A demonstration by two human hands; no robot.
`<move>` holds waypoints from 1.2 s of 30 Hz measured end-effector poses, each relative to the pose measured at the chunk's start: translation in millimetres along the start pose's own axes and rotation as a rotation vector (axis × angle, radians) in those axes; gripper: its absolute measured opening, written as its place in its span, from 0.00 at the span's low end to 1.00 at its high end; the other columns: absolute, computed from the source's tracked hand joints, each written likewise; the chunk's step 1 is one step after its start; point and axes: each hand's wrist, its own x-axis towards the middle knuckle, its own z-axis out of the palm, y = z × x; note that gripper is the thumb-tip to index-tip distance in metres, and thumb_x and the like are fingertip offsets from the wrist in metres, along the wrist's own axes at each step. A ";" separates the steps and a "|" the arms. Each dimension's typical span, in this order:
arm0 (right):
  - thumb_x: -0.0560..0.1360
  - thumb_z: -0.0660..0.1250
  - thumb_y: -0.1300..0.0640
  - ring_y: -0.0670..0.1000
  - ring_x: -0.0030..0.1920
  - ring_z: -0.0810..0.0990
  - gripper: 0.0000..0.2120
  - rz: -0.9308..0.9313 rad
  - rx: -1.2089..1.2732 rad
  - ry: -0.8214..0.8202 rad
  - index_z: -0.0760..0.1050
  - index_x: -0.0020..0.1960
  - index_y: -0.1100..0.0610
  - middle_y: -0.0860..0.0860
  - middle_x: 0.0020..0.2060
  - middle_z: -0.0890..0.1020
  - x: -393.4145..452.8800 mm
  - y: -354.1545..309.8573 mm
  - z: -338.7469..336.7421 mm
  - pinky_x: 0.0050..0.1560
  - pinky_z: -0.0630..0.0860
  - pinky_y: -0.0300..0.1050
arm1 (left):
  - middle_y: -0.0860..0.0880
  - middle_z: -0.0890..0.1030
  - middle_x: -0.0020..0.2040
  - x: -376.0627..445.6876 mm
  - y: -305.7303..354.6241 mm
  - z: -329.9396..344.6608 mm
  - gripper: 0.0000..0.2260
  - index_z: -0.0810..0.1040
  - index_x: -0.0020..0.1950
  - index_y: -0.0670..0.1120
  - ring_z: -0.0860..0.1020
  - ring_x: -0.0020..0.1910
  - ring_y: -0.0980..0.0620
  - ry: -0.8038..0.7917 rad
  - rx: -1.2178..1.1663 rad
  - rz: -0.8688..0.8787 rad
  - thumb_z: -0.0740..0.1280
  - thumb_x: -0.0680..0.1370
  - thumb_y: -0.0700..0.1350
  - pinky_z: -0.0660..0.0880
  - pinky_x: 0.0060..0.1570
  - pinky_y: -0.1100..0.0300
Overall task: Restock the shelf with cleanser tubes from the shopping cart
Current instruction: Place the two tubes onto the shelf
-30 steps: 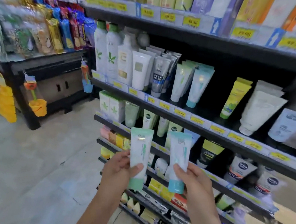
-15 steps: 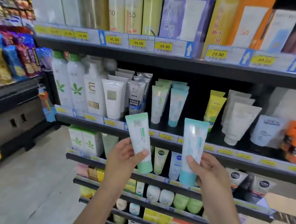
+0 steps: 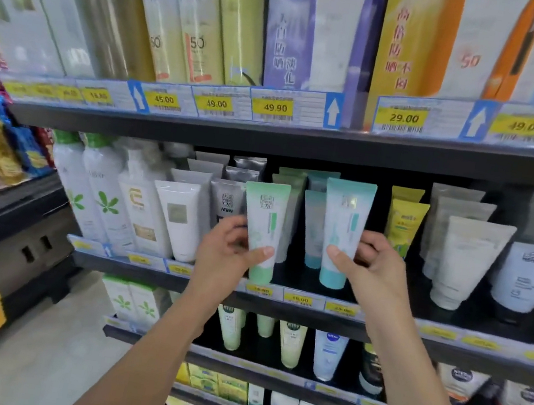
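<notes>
Gripping a green tube, the left hand has its thumb across the front near the cap and its fingers curled behind; the cap points down, just above the shelf edge. The right hand holds a teal tube the same way, thumb on the front, fingers wrapped round the back, cap down. Both tubes stand almost upright at the front of the middle shelf, side by side but apart, the teal one at 3 o'clock from the green. Behind them, toward 12 o'clock, stand rows of like tubes, green behind green, teal behind teal. At 9 o'clock from the left hand is a grey tube marked MEN; at 3 o'clock from the right hand are yellow tubes.

Half a second ago both tubes were lower, in front of the shelf edge and price tags, the green one tilted; now they are raised into the shelf opening and nearer the rows. The grips are unchanged.
</notes>
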 end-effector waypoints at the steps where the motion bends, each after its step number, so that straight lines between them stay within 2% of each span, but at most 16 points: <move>1: 0.73 0.75 0.61 0.40 0.46 0.84 0.15 -0.007 -0.037 0.005 0.75 0.55 0.52 0.44 0.47 0.86 6.0 2.6 0.1 0.42 0.79 0.35 | 0.52 0.86 0.51 3.8 -2.3 3.5 0.19 0.77 0.59 0.48 0.84 0.47 0.56 0.000 0.010 0.004 0.77 0.72 0.38 0.80 0.43 0.65; 4: 0.73 0.75 0.61 0.40 0.45 0.84 0.14 -0.015 -0.138 -0.031 0.74 0.53 0.51 0.45 0.47 0.85 21.0 13.4 -1.1 0.44 0.79 0.38 | 0.52 0.85 0.50 13.8 -10.1 12.2 0.20 0.77 0.59 0.48 0.84 0.47 0.56 0.010 0.034 0.014 0.77 0.71 0.36 0.80 0.45 0.66; 6: 0.72 0.76 0.60 0.39 0.46 0.83 0.14 -0.012 -0.205 -0.060 0.74 0.52 0.51 0.45 0.49 0.84 27.2 20.7 -1.7 0.44 0.77 0.35 | 0.52 0.85 0.50 20.2 -17.0 15.8 0.20 0.77 0.57 0.49 0.84 0.47 0.56 -0.003 0.065 0.023 0.77 0.70 0.35 0.80 0.47 0.64; 10: 0.70 0.78 0.58 0.42 0.48 0.81 0.17 -0.024 -0.360 -0.063 0.76 0.55 0.52 0.44 0.50 0.82 33.3 31.9 -0.4 0.46 0.77 0.37 | 0.51 0.85 0.50 26.5 -29.8 18.5 0.21 0.79 0.57 0.46 0.83 0.47 0.59 -0.005 0.163 0.053 0.78 0.68 0.34 0.80 0.49 0.65; 14: 0.69 0.78 0.60 0.38 0.46 0.80 0.17 -0.039 -0.423 -0.066 0.76 0.54 0.52 0.44 0.48 0.83 34.4 36.9 2.8 0.41 0.74 0.31 | 0.52 0.84 0.51 30.1 -35.4 17.8 0.21 0.79 0.59 0.44 0.82 0.47 0.60 0.006 0.233 0.060 0.77 0.69 0.33 0.79 0.48 0.68; 21: 0.69 0.78 0.60 0.34 0.45 0.78 0.17 -0.048 -0.505 -0.067 0.77 0.54 0.52 0.43 0.47 0.82 33.7 39.7 8.3 0.38 0.73 0.27 | 0.50 0.83 0.54 35.5 -38.5 15.9 0.21 0.77 0.63 0.45 0.82 0.53 0.55 -0.005 0.256 0.033 0.75 0.72 0.32 0.78 0.57 0.60; 23: 0.69 0.78 0.60 0.33 0.44 0.78 0.17 -0.059 -0.520 -0.063 0.77 0.53 0.51 0.42 0.46 0.82 33.4 39.8 9.2 0.37 0.73 0.26 | 0.52 0.82 0.54 36.3 -40.2 16.0 0.22 0.76 0.64 0.44 0.81 0.51 0.58 -0.010 0.272 0.030 0.74 0.72 0.32 0.78 0.54 0.66; 25: 0.69 0.78 0.60 0.33 0.44 0.78 0.17 -0.066 -0.537 -0.058 0.77 0.54 0.51 0.42 0.45 0.82 33.1 40.7 11.0 0.37 0.72 0.26 | 0.53 0.81 0.53 35.6 -40.8 15.6 0.20 0.76 0.65 0.43 0.80 0.49 0.60 -0.023 0.304 0.029 0.73 0.74 0.33 0.75 0.46 0.76; 29: 0.69 0.78 0.59 0.36 0.44 0.79 0.17 -0.085 -0.583 -0.024 0.78 0.56 0.52 0.41 0.43 0.81 31.3 43.2 14.5 0.42 0.71 0.26 | 0.51 0.82 0.55 37.2 -43.0 13.9 0.17 0.77 0.64 0.43 0.79 0.51 0.59 -0.067 0.403 0.042 0.72 0.76 0.36 0.71 0.43 0.81; 31: 0.69 0.78 0.58 0.40 0.45 0.81 0.18 -0.092 -0.605 -0.003 0.79 0.57 0.52 0.41 0.43 0.81 30.4 45.0 15.7 0.45 0.74 0.31 | 0.51 0.83 0.55 38.8 -45.1 13.3 0.16 0.78 0.63 0.43 0.80 0.52 0.58 -0.078 0.426 0.037 0.72 0.76 0.36 0.72 0.47 0.78; 34: 0.70 0.78 0.57 0.43 0.48 0.82 0.19 -0.103 -0.643 0.026 0.79 0.58 0.51 0.44 0.46 0.84 29.7 48.9 17.7 0.51 0.80 0.41 | 0.47 0.83 0.57 40.4 -48.7 13.9 0.15 0.78 0.63 0.41 0.81 0.57 0.53 -0.091 0.478 0.051 0.71 0.76 0.36 0.74 0.57 0.65; 36: 0.70 0.78 0.56 0.45 0.49 0.83 0.19 -0.106 -0.667 0.037 0.79 0.59 0.51 0.46 0.49 0.85 29.4 50.3 19.2 0.53 0.81 0.46 | 0.46 0.83 0.59 41.9 -50.3 14.6 0.15 0.78 0.63 0.41 0.81 0.59 0.51 -0.102 0.497 0.056 0.71 0.76 0.35 0.73 0.60 0.63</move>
